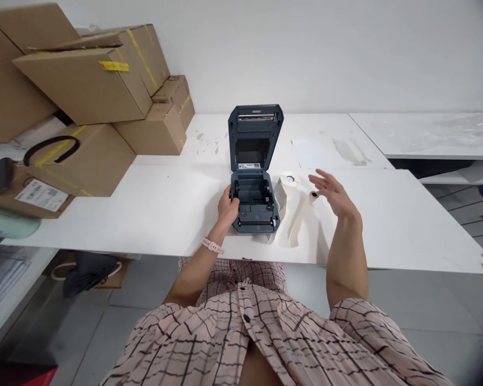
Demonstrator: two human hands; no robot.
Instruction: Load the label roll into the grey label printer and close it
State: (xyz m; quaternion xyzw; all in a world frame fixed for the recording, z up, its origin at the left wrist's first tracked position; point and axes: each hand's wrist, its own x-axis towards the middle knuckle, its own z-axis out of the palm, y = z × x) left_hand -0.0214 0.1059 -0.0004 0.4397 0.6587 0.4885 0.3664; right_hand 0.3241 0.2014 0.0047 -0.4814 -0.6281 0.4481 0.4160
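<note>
A dark grey label printer [254, 220] stands on the white table with its lid [255, 134] raised, showing the hollow compartment inside. My left hand [227, 208] grips the printer's left side, thumb over the rim. To the right of the printer stands a white paper roll [288, 182], its loose strip trailing toward the table's front. A smaller roll with a dark core [314, 196] lies farther right, next to another pale paper strip [295, 228]. Above that smaller roll hovers my right hand [333, 193], fingers spread and holding nothing.
Cardboard boxes [92, 86] are piled on the table's left end, with a black curved strap [52, 140] on one. The white table [153, 214] has its front edge close to my body. A shelf unit [459, 171] adjoins at the right, and a white wall rises behind.
</note>
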